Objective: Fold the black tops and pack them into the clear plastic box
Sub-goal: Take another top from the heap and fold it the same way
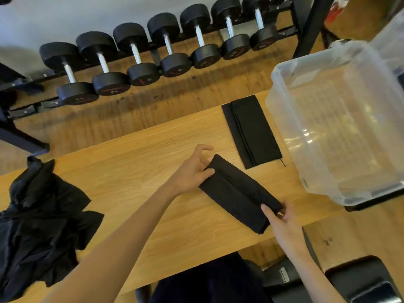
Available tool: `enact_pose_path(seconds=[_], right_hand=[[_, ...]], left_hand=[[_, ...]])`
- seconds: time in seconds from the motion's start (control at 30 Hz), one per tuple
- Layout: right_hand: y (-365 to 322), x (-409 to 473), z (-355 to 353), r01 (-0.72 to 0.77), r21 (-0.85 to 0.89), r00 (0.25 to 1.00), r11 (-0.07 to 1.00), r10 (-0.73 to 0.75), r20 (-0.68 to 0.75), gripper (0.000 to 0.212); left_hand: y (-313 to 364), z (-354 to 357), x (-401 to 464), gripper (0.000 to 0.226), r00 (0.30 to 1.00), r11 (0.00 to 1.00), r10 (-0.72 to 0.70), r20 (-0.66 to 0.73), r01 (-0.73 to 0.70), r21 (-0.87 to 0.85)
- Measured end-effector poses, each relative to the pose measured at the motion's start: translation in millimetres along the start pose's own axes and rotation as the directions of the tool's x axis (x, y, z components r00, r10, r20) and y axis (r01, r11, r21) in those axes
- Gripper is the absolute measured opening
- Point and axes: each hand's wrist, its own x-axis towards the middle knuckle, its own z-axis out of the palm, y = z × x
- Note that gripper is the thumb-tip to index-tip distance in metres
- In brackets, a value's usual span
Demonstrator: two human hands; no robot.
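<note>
A: Our left hand (192, 171) pinched the far end of the folded black top (238, 193), thumb pressed on the cloth, the other fingers curled loosely above it.

B: And our right hand (281, 219) clamped thumb and fingers on the near end, close to the table's (135, 154) near edge.

A: Soft, light fabric, we judged; it would sag and unfold unless gripped at both ends like that.

B: Both forearms reached in from the near edge, the left crossing long over the wood.

A: A second folded top (251, 132) lay by the far edge, beside the clear plastic box (336, 119) at the right end.

B: An unfolded pile (43, 219) waited at the left end.
</note>
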Motion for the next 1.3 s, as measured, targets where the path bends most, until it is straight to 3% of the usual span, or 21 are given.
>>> enact_pose_path(seconds=[0.2,0.37,0.6,0.8,0.87,0.93,1.0,1.13,1.3], right_hand=[[25,-14,-32,-0.026,0.094,0.977,0.995,0.046,-0.209,0.033],[36,-12,-50,-0.047,0.197,0.957,0.979,0.101,-0.273,0.021],[40,2,-52,-0.082,0.206,0.941,0.975,0.144,-0.305,0.024],[43,4,-51,-0.112,0.129,0.924,0.985,0.151,-0.351,0.029],[44,1,-49,-0.153,0.016,0.899,0.988,0.146,-0.414,0.036],[43,-4,-46,-0.181,-0.169,0.855,0.969,0.07,-0.514,0.043],[40,-8,-43,-0.089,-0.317,0.83,0.944,-0.106,-0.547,0.048],[39,-1,-31,0.183,-0.694,0.756,0.696,-0.551,-0.353,0.043],[48,11,-19,0.247,-0.731,0.815,0.636,-0.544,-0.198,0.038]], left_hand=[[44,58,49,0.014,0.964,0.937,0.23,0.135,-0.257,0.235],[60,85,80,0.024,0.947,0.879,0.25,0.203,-0.31,0.361],[72,97,104,0.044,0.939,0.806,0.219,0.266,-0.328,0.493],[72,104,109,0.058,0.914,0.677,0.219,0.342,-0.395,0.621],[70,105,108,0.061,0.9,0.626,0.214,0.379,-0.424,0.655],[67,105,106,0.063,0.889,0.583,0.227,0.397,-0.451,0.675],[65,104,102,0.064,0.885,0.557,0.253,0.39,-0.463,0.689],[59,102,94,0.063,0.898,0.567,0.305,0.319,-0.44,0.697],[46,102,80,0.049,0.903,0.601,0.381,0.199,-0.405,0.689]])
